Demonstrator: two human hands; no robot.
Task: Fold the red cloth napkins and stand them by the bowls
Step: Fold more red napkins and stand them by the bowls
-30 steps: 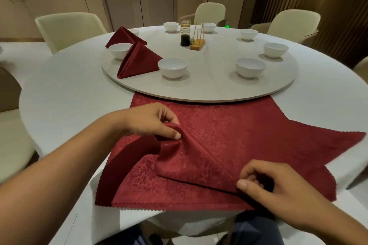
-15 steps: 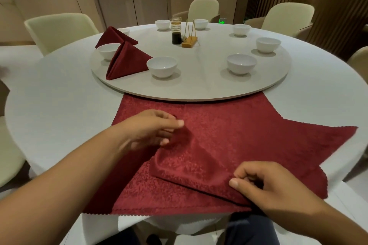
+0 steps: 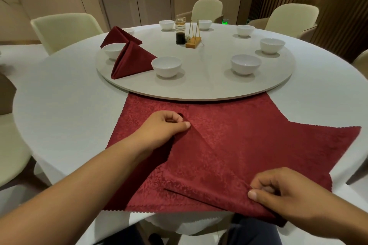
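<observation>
item: red patterned cloth napkin (image 3: 249,145), flat on white round table (image 3: 69,115) before me | left hand (image 3: 165,127) pinches folded-over corner | right hand (image 3: 282,193) pinches near fold | risk, i judge: pinch slips, crease skews, stand collapses

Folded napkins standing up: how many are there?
2, on the turntable. The near folded napkin stands beside the front bowl; the far folded napkin, behind the left bowl. None seems hidden.

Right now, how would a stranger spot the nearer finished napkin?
On the white table, find the round turntable. At its left stands a red pyramid-folded napkin; unlike the other folded napkin behind it, it sits just left of the front-left bowl.
</observation>
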